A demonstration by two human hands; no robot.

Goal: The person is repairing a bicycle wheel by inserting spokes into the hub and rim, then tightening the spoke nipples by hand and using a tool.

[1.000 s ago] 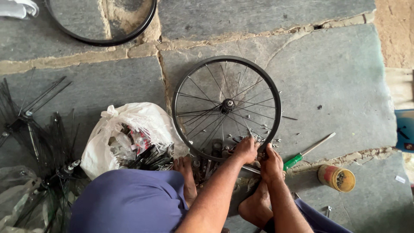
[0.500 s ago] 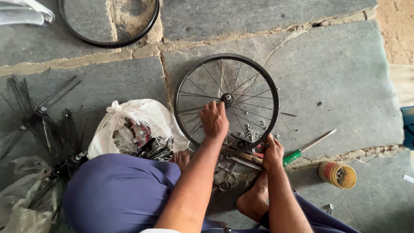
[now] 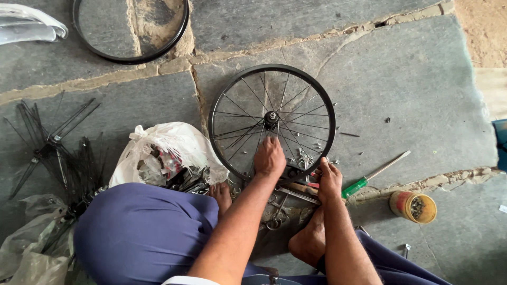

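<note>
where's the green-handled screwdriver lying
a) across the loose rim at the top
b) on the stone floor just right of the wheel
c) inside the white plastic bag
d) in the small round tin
b: the green-handled screwdriver lies flat on the stone floor, just right of the spoked wheel and the right hand.

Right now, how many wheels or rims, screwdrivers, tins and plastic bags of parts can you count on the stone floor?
Spoked wheel: 1
Bare rim: 1
Green-handled screwdriver: 1
Small tin: 1
White plastic bag: 1
Total: 5
</note>
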